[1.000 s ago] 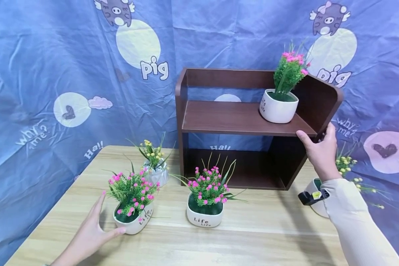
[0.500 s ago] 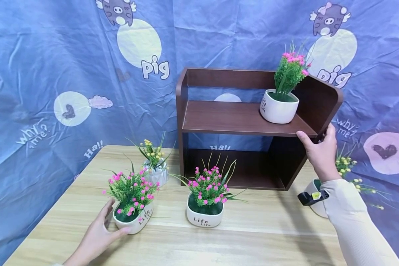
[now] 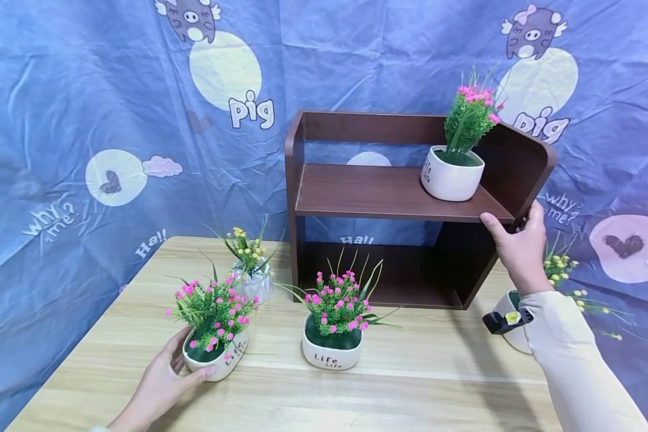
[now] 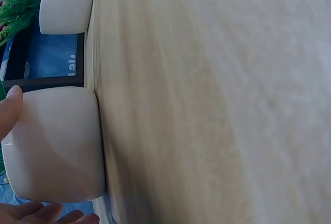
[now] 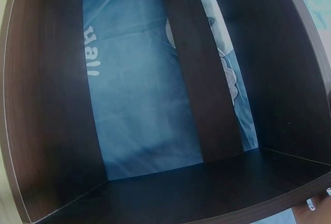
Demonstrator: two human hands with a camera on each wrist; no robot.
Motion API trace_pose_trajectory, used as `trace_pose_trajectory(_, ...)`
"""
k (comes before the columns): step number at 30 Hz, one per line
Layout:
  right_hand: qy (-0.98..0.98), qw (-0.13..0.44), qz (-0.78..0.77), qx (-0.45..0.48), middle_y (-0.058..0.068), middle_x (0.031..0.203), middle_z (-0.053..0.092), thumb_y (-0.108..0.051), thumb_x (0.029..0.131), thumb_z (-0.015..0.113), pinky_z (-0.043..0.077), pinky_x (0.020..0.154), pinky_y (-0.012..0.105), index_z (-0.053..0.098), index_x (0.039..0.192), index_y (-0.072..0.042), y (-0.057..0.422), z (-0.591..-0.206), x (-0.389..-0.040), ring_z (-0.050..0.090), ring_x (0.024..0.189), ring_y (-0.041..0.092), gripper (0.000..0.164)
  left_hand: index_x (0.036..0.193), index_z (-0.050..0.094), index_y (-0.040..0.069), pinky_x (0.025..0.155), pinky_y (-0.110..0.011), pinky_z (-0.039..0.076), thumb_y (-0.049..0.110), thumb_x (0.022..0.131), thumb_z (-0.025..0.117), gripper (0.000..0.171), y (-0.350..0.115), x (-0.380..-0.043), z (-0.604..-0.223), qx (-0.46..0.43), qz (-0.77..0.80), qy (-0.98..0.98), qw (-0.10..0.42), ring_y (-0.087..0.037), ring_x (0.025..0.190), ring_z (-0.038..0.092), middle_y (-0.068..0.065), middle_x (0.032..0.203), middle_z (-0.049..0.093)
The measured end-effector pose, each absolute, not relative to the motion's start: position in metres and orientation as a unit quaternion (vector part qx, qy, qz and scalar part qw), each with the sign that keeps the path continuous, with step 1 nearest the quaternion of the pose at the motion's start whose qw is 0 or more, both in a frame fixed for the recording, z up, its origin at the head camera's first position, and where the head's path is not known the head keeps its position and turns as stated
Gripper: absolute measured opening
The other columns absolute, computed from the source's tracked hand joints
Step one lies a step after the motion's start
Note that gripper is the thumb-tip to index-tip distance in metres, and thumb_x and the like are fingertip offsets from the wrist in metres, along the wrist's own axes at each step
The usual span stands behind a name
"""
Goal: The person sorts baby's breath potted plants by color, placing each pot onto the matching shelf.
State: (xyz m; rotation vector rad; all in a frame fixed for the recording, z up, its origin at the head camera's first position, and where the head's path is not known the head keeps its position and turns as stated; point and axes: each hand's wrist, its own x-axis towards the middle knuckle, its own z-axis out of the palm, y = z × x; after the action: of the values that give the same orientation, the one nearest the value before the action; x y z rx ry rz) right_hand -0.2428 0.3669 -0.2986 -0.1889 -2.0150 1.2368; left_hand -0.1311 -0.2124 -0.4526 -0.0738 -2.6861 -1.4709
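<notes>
My left hand (image 3: pixel 159 381) holds the white oval pot of a pink-flowered artificial plant (image 3: pixel 221 360) at the table's front left. In the left wrist view, the thumb (image 4: pixel 10 110) lies on one side of that pot (image 4: pixel 54 144), and the fingers (image 4: pixel 46 213) lie along the opposite side. On the right, my right hand (image 3: pixel 521 255) grips the side panel of a dark brown two-tier shelf (image 3: pixel 367 189). Its thumb rests at the front edge of the upper board; the fingertips are partly hidden behind the panel. Another pink potted plant (image 3: pixel 453 180) stands on the upper board's right end.
A third pink potted plant (image 3: pixel 332 354) stands before the shelf on the wooden table (image 3: pixel 399 396). A small yellow-flowered plant (image 3: pixel 256 282) sits left of the shelf. Another yellow-flowered plant (image 3: pixel 561 264) is partly hidden behind the right sleeve. A blue printed cloth (image 3: pixel 129 90) hangs behind.
My left hand has moved slightly right and closed in on the pot, its fingers coming down from beside the flowers to the pot's side. The right hand and shelf stay put.
</notes>
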Motion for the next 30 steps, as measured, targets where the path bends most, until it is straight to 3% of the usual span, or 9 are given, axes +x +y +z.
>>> trace_pose_trajectory(10, -0.785, 0.377, 0.486, -0.072, -0.009, 0.123, 0.048, -0.025, 0.085, 0.073, 0.039, 0.098, 0.021, 0.037, 0.142, -0.019, 0.3676, -0.2990, -0.2446, 0.049, 0.115, 0.009, 0.067, 0.146, 0.023, -0.010, 0.094, -0.013, 0.038, 0.019, 0.075, 0.083, 0.097, -0.2106, -0.1324, -0.4547, -0.005, -0.490, -0.872, 0.024, -0.041, 0.129, 0.039, -0.037, 0.141, 0.035)
trace_pose_trajectory(17, -0.784, 0.381, 0.484, -0.072, -0.011, 0.121, 0.047, -0.025, 0.085, 0.073, 0.040, 0.096, 0.020, 0.038, 0.141, -0.019, 0.3680, -0.2994, -0.2449, 0.050, 0.113, 0.008, 0.067, 0.147, 0.023, -0.009, 0.088, -0.002, 0.035, 0.022, 0.075, 0.082, 0.098, -0.2093, -0.1337, -0.4513, 0.004, -0.511, -0.859, 0.011, -0.036, 0.131, 0.035, -0.035, 0.145, 0.032)
trace_pose_trajectory(23, -0.785, 0.381, 0.484, -0.070, -0.010, 0.122, 0.048, -0.025, 0.085, 0.073, 0.040, 0.097, 0.020, 0.038, 0.142, -0.019, 0.3682, -0.2995, -0.2451, 0.050, 0.114, 0.009, 0.067, 0.146, 0.025, -0.010, 0.091, -0.006, 0.038, 0.020, 0.074, 0.083, 0.097, -0.2079, -0.1336, -0.4511, 0.013, -0.507, -0.862, 0.018, -0.035, 0.130, 0.036, -0.034, 0.145, 0.033)
trace_pose_trajectory(30, -0.783, 0.383, 0.486, -0.066, -0.010, 0.122, 0.047, -0.024, 0.085, 0.073, 0.040, 0.096, 0.020, 0.038, 0.142, -0.019, 0.3681, -0.2994, -0.2455, 0.050, 0.114, 0.009, 0.067, 0.145, 0.030, -0.008, 0.085, -0.001, 0.038, 0.021, 0.072, 0.085, 0.096, -0.2067, -0.1336, -0.4524, 0.015, -0.515, -0.856, 0.035, -0.033, 0.128, 0.039, -0.031, 0.144, 0.037)
